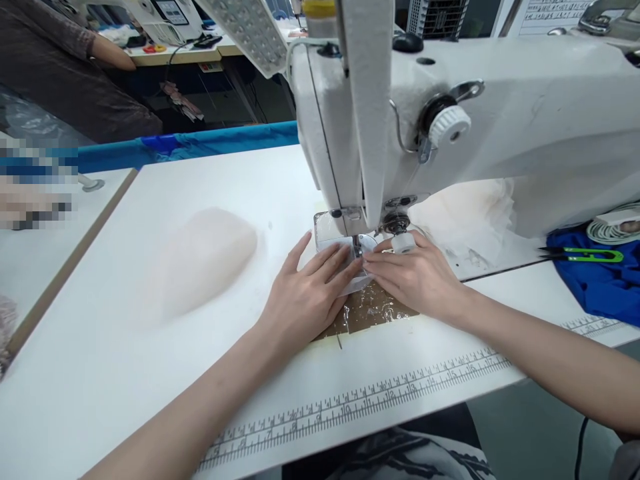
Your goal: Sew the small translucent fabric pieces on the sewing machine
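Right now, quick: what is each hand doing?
Left hand: open, flat, fingers pressing the small white piece at the presser foot.
Right hand: open, fingertips on the same piece; nothing gripped.

Sewing machine (pixel 450 127) fills upper right of frame, standing on the table (pixel 150 373). Left hand (pixel 305 293) and right hand (pixel 415 273) lie flat at centre, fingertips meeting on a small fabric piece (pixel 345 263) under the needle. Fabric pile (pixel 195 263) at centre left. Snips (pixel 583 254) at right edge. Ruler strip (pixel 380 400) along the table's lower edge. Another person (pixel 60 67) at upper left.
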Motion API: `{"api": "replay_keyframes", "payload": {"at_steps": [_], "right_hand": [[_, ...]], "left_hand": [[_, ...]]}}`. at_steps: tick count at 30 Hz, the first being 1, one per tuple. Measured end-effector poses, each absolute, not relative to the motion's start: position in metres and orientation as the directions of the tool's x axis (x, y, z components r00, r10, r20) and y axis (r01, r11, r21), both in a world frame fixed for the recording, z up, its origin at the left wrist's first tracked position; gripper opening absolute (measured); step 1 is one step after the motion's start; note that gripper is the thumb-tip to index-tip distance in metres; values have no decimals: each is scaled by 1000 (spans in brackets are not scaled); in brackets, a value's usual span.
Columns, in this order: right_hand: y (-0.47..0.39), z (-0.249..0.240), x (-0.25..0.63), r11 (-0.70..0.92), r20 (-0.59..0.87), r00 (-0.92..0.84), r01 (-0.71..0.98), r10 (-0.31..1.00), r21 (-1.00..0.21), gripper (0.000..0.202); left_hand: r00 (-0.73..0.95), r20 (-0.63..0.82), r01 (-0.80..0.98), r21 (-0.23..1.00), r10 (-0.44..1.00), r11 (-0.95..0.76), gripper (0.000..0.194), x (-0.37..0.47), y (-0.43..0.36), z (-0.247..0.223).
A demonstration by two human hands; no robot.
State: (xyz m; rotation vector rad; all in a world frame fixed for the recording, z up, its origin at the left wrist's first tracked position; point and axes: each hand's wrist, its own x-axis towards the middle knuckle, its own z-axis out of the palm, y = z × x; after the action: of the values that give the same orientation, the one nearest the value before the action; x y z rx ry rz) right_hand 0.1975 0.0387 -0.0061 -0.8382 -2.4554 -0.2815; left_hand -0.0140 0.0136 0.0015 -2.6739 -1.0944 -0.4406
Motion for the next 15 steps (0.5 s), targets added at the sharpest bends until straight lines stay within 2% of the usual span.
{"api": "replay_keyframes", "payload": {"at_steps": [7,15], "right_hand": [[33,-3,199,796,526,-684,605,505,22,19],[33,-4,198,789,513,-682,614,522,14,20]], "left_hand": [[692,382,682,-65,613,-729,37,-13,2,3],[706,367,684,-136,605,-717,34,-13,5,2]]}}
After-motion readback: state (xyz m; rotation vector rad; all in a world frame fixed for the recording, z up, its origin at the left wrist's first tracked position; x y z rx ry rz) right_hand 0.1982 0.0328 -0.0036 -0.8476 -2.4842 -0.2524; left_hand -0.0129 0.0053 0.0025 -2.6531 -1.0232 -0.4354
